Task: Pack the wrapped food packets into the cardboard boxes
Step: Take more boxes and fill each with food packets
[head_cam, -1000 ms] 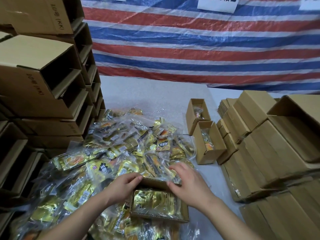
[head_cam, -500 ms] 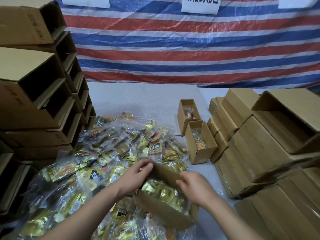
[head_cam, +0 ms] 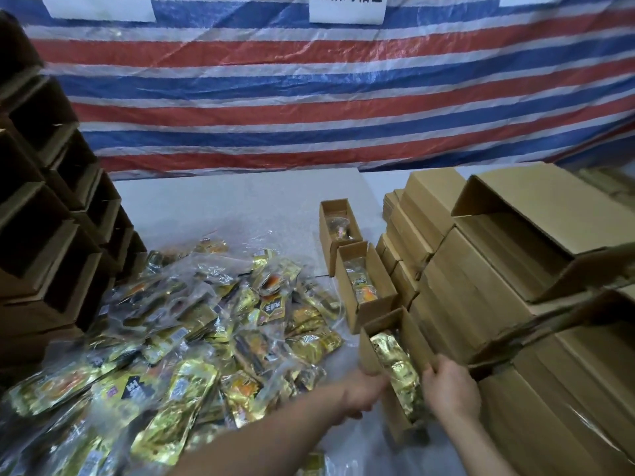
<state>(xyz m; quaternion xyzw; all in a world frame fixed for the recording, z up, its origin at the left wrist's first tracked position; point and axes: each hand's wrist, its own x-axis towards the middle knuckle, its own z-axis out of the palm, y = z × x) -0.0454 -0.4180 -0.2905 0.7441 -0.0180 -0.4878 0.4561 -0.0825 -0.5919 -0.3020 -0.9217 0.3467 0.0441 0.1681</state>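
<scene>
Filled cardboard box [head_cam: 395, 369] sits on the surface [head_cam: 240, 207] at the near end of a row of open boxes, its long axis running away from the person and slightly leftward, in line with the second box [head_cam: 366, 286] and third box [head_cam: 340, 231] beyond it. Gold foil packets [head_cam: 397, 372] lie lengthwise inside, crinkled and reflective, filling it near the rim. Right hand [head_cam: 450, 389] grips the box's right wall at the near end, fingers curled over the edge; left hand [head_cam: 360, 393] is against the left wall, fingers curled, but motion blur leaves it uncertain whether it clasps the box. Box lies between the two hands, right the nearer. Judgement: box is being set into the row. Loose packet heap [head_cam: 192, 331], glossy clear-and-gold wrappers, spreads left; plain matte closed cartons [head_cam: 481, 304] stacked just right; open empty cartons [head_cam: 51, 235] stacked far left; striped tarp [head_cam: 309, 97] behind
</scene>
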